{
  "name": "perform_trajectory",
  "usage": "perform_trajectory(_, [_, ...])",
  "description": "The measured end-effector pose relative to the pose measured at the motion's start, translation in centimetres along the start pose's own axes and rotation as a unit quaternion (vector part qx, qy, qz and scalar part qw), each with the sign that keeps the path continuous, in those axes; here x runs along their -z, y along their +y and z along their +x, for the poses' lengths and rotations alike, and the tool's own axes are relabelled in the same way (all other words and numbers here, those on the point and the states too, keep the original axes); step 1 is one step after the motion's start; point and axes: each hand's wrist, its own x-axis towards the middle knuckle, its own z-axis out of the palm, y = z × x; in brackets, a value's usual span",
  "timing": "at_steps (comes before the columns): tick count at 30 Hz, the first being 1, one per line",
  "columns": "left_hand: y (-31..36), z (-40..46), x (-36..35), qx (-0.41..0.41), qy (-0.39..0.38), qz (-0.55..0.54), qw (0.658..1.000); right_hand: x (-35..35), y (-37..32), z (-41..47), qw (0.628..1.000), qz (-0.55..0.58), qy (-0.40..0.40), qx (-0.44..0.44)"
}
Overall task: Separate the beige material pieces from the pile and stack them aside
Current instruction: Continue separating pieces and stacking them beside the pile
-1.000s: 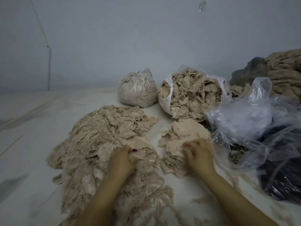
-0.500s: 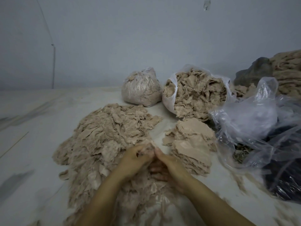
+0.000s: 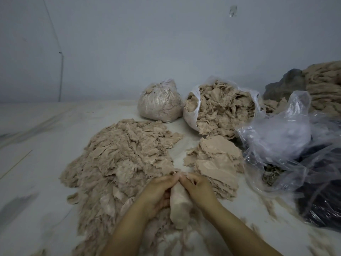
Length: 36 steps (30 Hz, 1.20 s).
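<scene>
Hands meet at the near edge: left hand point(image 3: 158, 191) and right hand point(image 3: 198, 187) both pinch one beige piece point(image 3: 179, 206) in curled fingers. Beyond, pile point(image 3: 120, 159) lies left, stack point(image 3: 215, 163) right, bags point(image 3: 221, 108) farthest.

pile point(image 3: 125, 163) left | stack point(image 3: 215, 163) right | bags point(image 3: 219, 108) behind

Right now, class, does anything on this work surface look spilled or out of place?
Yes: the open bag lies tipped, beige pieces spilling from its mouth toward the sorted stack. Loose shreds litter the surface beside the right hand.
</scene>
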Motion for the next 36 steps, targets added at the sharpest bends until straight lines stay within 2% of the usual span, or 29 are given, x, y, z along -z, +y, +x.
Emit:
perform_trajectory(2, [-0.5, 0.2, -0.6, -0.031, 0.016, -0.014, 0.999, 0.6, 0.1, 0.3, 0.997, -0.043, 0.048, 0.039])
perform_trajectory(4, [-0.6, 0.3, -1.1, -0.055, 0.039, -0.017, 0.998, 0.9, 0.0, 0.4, 0.996, -0.015, 0.080, 0.036])
perform_trajectory(6, [-0.4, 0.5, -1.4, -0.072, 0.058, -0.040, 0.995, 1.1, 0.2, 0.5, 0.996, -0.010, 0.081, 0.046])
perform_trajectory(9, [0.0, 0.2, -2.0, -0.090, 0.039, -0.041, 0.994, 0.9, 0.2, 0.5, 0.996, 0.004, 0.064, 0.054])
perform_trajectory(13, [0.4, 0.6, -1.9, -0.128, 0.116, -0.014, 0.985, 1.8, 0.5, 0.5, 0.992, 0.027, 0.116, 0.035])
perform_trajectory(15, [0.9, 0.7, -1.6, -0.135, 0.131, -0.017, 0.982, 2.9, 1.3, 0.3, 0.992, 0.002, 0.126, 0.021])
perform_trajectory(20, [1.5, 0.9, -1.4, -0.126, 0.136, -0.035, 0.982, 6.0, 3.1, -1.5, 0.998, -0.063, -0.015, -0.020])
perform_trajectory(23, [1.9, 0.6, -1.8, -0.136, 0.122, -0.055, 0.982, 7.5, 2.8, -1.7, 0.976, -0.150, -0.144, -0.064])
perform_trajectory(25, [2.1, 0.4, -2.0, -0.146, 0.108, -0.051, 0.982, 7.5, 2.3, -1.8, 0.966, -0.178, -0.176, -0.065])
perform_trajectory(26, [2.2, 0.4, -2.1, -0.154, 0.102, -0.049, 0.982, 7.2, 1.9, -1.8, 0.976, -0.145, -0.157, -0.053])
perform_trajectory(28, [2.3, 0.3, -2.5, -0.170, 0.096, -0.033, 0.980, 6.1, 0.8, -2.1, 0.992, 0.007, -0.116, -0.043])
perform_trajectory(30, [2.4, -0.1, -2.9, -0.184, 0.093, -0.008, 0.978, 4.6, 0.0, -1.9, 0.983, 0.138, -0.117, -0.037])
perform_trajectory(32, [2.4, -0.5, -3.2, -0.170, 0.064, 0.005, 0.983, 3.0, -0.5, -1.7, 0.970, 0.221, -0.093, -0.033])
perform_trajectory(36, [1.8, -1.0, -2.9, -0.123, 0.054, 0.132, 0.982, 1.7, -0.8, -0.9, 0.978, 0.205, 0.046, 0.020])
